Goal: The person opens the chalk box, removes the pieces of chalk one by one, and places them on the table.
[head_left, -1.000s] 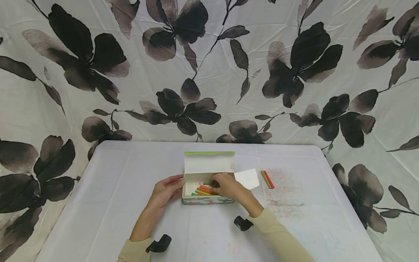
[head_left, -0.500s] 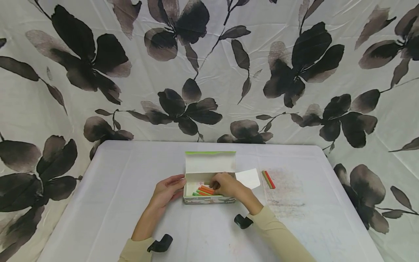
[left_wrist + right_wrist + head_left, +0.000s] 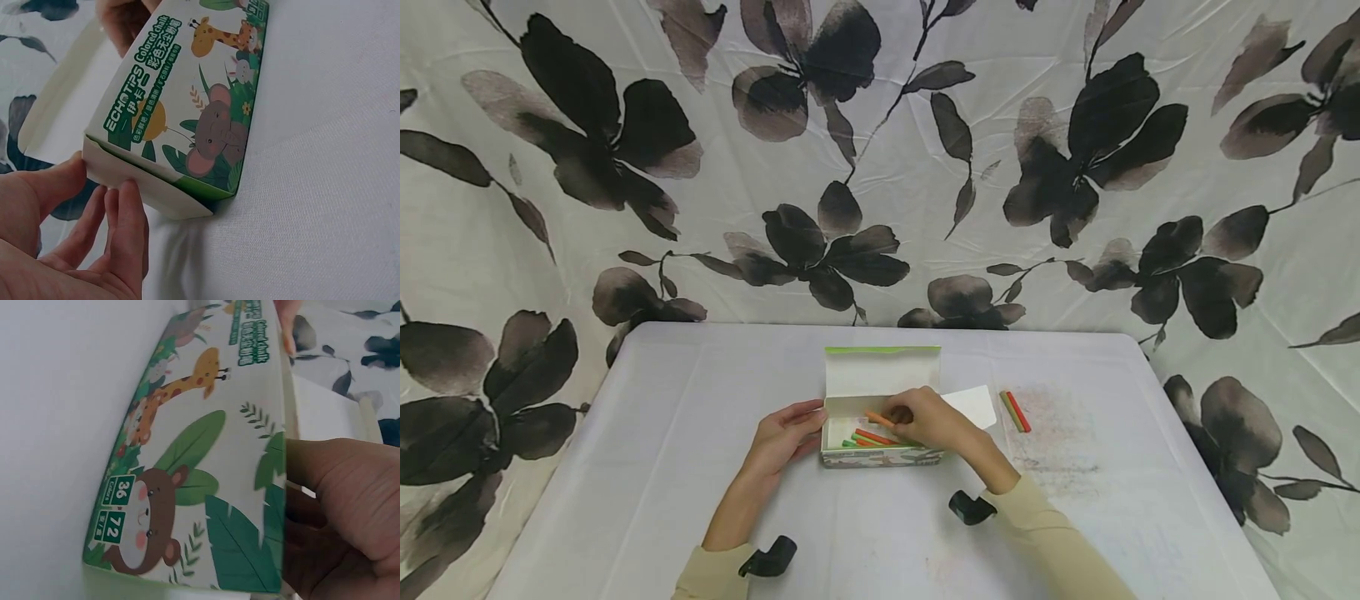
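In the head view a colored chalk box [image 3: 880, 457] stands on the table with its lid raised. Several red, orange and green chalk sticks [image 3: 871, 438] lie inside. My left hand [image 3: 781, 435] holds the box's left end, thumb at the rim and fingertips on the end panel [image 3: 140, 190]. Over the box, my right hand [image 3: 928, 418] pinches an orange chalk stick [image 3: 880, 419], which points left. In the right wrist view that hand [image 3: 350, 506] is behind the printed box wall [image 3: 206, 456], which hides its fingertips and the chalk.
Two chalk sticks [image 3: 1015, 412], green and red, lie side by side right of the box. The box's white side flap [image 3: 970, 406] sticks out towards them. Chalk smudges mark the white table cover [image 3: 1060, 450]. A floral cloth [image 3: 955, 250] hangs behind.
My right hand has risen slightly and drawn back to the right, lifting an orange chalk stick off the others. The left hand and the box have stayed in place.
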The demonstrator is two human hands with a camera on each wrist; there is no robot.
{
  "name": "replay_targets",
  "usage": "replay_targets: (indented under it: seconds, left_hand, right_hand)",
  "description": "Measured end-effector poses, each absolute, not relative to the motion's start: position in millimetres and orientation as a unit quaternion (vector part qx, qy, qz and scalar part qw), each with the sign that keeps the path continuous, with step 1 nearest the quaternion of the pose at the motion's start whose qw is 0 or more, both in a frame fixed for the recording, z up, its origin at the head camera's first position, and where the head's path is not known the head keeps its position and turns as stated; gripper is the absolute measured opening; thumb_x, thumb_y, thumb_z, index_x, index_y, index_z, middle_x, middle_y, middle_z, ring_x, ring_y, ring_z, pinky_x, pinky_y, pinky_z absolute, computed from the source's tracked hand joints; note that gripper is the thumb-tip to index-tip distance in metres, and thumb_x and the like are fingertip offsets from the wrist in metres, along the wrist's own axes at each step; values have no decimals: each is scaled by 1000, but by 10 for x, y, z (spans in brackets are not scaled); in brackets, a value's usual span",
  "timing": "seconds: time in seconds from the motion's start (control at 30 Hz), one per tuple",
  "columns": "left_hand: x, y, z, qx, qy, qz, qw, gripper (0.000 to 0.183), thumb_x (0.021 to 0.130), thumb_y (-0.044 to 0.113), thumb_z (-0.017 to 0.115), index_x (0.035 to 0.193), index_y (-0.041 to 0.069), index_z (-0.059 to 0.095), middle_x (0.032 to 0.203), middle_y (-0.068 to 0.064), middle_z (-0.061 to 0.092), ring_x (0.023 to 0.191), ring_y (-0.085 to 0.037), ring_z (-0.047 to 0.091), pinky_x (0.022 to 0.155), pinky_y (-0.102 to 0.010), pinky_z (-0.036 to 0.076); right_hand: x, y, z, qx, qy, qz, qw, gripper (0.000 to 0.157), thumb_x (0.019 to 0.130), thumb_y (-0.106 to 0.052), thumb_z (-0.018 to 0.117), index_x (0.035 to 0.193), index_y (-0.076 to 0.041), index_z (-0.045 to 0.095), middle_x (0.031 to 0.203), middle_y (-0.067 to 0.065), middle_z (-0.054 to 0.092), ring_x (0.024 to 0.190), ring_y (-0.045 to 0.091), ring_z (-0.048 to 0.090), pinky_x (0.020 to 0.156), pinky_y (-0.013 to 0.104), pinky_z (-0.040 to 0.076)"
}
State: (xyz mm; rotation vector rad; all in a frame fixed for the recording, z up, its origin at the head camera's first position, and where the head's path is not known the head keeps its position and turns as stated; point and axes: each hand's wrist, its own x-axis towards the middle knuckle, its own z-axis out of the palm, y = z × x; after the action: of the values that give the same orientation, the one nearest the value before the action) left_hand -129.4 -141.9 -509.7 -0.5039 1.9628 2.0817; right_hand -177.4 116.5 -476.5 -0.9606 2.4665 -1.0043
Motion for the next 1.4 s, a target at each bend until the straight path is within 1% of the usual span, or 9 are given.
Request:
replay_targets:
  seconds: [0.13, 0.27, 0.4, 0.6, 0.83, 0.93, 1.07, 1.27, 1.4]
  left_hand:
    - [-1288, -1411, -5103, -172, 666, 716, 115, 48, 96, 15, 75, 138, -4, 59, 123, -15, 67, 110, -21, 68, 95, -36, 57]
    - [-1290, -1413, -5111, -170, 661, 722, 117, 49, 96, 14, 75, 138, -5, 58, 121, -13, 68, 111, -22, 67, 96, -38, 57]
    - [-1294, -1413, -5106, -167, 664, 719, 120, 49, 96, 15, 75, 138, -4, 58, 121, -12, 68, 110, -21, 67, 97, -37, 57]
    - [-1305, -1411, -5097, -173, 666, 716, 119, 47, 96, 15, 76, 137, -3, 60, 122, -14, 67, 107, -17, 68, 97, -37, 56]
    - [-1305, -1406, -5109, -170, 665, 717, 123, 49, 96, 16, 76, 138, -4, 59, 121, -12, 68, 108, -19, 68, 97, -39, 56]
    - [-1307, -1412, -5108, -174, 663, 717, 123, 47, 96, 15, 75, 137, -3, 60, 121, -13, 68, 110, -20, 67, 95, -35, 57]
    - [-1308, -1417, -5112, -178, 666, 715, 120, 47, 95, 15, 76, 136, -2, 61, 122, -14, 67, 109, -20, 68, 91, -30, 58]
    - [-1312, -1409, -5117, -182, 671, 709, 117, 46, 95, 15, 77, 136, -1, 61, 125, -16, 66, 107, -17, 68, 92, -31, 58]
    - [-1315, -1406, -5118, -180, 674, 706, 118, 47, 95, 16, 76, 137, -1, 61, 126, -16, 66, 107, -17, 68, 92, -32, 58]
  right_hand:
    - [-1773, 1253, -4707, -331, 856, -372, 140, 16, 91, 6, 73, 107, 4, 75, 93, 10, 74, 82, 15, 69, 73, 22, 57]
    - [-1788, 1369, -4646, -305, 854, -397, 143, 19, 91, 1, 75, 110, 1, 75, 93, 5, 74, 83, 12, 68, 74, 24, 58]
    - [-1819, 1511, -4589, -279, 844, -433, 147, 20, 91, -1, 76, 111, -2, 75, 93, 3, 74, 84, 13, 69, 76, 28, 59]
    - [-1858, 1733, -4521, -233, 831, -483, 150, 21, 92, -3, 75, 113, -3, 75, 97, 6, 75, 88, 18, 72, 79, 30, 60]
    - [-1872, 1989, -4426, -191, 806, -536, 163, 31, 93, -9, 77, 121, 0, 71, 109, 15, 73, 98, 25, 72, 81, 35, 62]
    - [-1881, 2105, -4397, -173, 800, -551, 165, 35, 94, -11, 77, 125, 1, 68, 114, 17, 72, 100, 24, 72, 82, 36, 62]
    - [-1890, 2244, -4367, -149, 807, -549, 156, 38, 94, -15, 77, 127, 2, 67, 115, 17, 72, 101, 22, 72, 86, 33, 60]
    - [-1900, 2453, -4378, -116, 811, -556, 144, 42, 95, -18, 77, 129, 3, 65, 115, 18, 73, 99, 19, 73, 91, 41, 60]
    - [-1897, 2613, -4401, -97, 812, -560, 135, 44, 96, -18, 76, 131, 5, 63, 118, 19, 72, 99, 20, 73, 90, 39, 60]
